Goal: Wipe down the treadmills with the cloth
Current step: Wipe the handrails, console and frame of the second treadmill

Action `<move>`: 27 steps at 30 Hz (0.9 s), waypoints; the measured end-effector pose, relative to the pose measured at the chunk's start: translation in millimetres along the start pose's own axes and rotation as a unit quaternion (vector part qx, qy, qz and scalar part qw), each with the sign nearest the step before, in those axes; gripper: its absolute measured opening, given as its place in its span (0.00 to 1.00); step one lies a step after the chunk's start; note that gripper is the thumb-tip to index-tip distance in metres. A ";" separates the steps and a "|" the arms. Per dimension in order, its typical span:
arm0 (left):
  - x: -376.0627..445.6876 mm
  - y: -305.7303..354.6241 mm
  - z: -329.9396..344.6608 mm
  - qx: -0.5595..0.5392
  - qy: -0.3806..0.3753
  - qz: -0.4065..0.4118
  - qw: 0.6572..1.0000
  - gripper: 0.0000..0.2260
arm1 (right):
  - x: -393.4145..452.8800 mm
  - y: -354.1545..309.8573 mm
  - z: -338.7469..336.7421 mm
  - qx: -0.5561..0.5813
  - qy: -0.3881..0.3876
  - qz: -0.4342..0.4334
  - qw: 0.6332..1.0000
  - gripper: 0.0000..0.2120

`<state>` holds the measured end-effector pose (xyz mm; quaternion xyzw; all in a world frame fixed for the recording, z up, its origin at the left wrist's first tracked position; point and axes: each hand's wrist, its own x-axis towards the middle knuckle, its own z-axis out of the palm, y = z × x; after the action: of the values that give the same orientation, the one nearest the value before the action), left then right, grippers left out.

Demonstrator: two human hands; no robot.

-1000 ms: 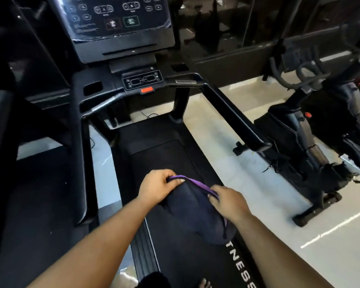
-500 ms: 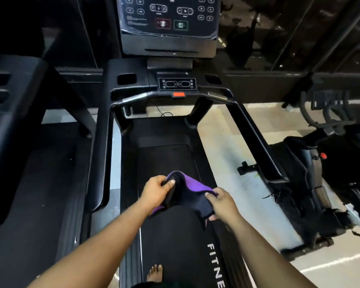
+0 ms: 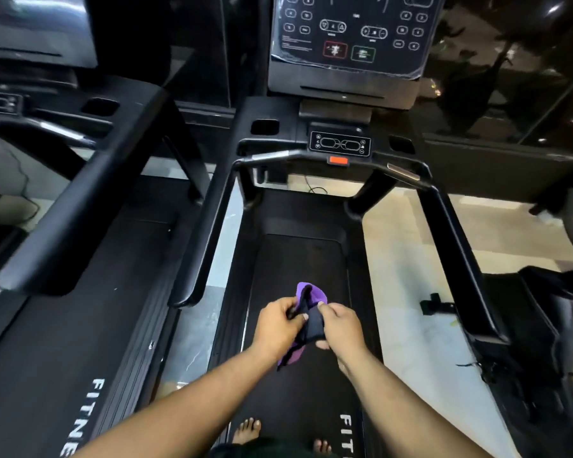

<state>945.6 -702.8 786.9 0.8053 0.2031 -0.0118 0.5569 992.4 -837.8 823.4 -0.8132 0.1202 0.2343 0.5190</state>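
A purple and dark cloth (image 3: 306, 297) is bunched between my two hands above the black belt (image 3: 298, 259) of the treadmill I stand on. My left hand (image 3: 278, 328) grips its left side with curled fingers. Pressed close against it, my right hand (image 3: 339, 328) pinches the right side. One end of the cloth sticks up past my fingers and the other hangs below them. The treadmill's console (image 3: 348, 41) and its handrails (image 3: 209, 226) rise ahead of me. My bare feet (image 3: 247, 429) show at the bottom edge.
A second treadmill (image 3: 80, 325) stands close on the left, its thick handrail (image 3: 80, 200) jutting toward me. A dark exercise machine (image 3: 543, 309) occupies the right, on pale floor (image 3: 407, 292). Glass wall panels run behind the consoles.
My hands have drawn together, folding the spread cloth into a tight bunch. The view has swung left, bringing the second treadmill into sight.
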 end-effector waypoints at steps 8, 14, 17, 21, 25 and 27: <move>-45.0 38.1 38.7 0.062 0.028 0.015 0.998 0.23 | 0.3 10.4 -44.2 0.067 -0.220 0.047 0.972 0.08; -61.6 55.7 56.3 0.188 0.080 0.035 0.978 0.20 | 23.5 26.7 -91.3 -0.165 -0.154 -0.172 0.959 0.14; -69.9 64.7 60.1 0.216 0.108 0.054 0.969 0.19 | 37.9 46.7 -108.0 -0.233 -0.146 -0.350 0.895 0.06; -78.2 68.0 55.6 0.209 0.120 0.061 0.969 0.23 | 42.4 64.5 -115.4 -0.358 -0.257 -0.452 0.776 0.23; -85.7 66.7 46.6 0.265 0.081 0.100 0.956 0.24 | 42.8 62.5 -122.9 -0.543 -0.254 -0.457 0.657 0.17; -87.7 67.1 44.5 0.333 0.057 0.108 0.935 0.25 | 40.4 53.6 -123.9 -0.604 -0.238 -0.475 0.594 0.14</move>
<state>897.2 -790.4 851.4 0.9610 0.1307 0.0274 0.2420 1035.4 -970.6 804.3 -0.7977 -0.5801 0.1589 -0.0434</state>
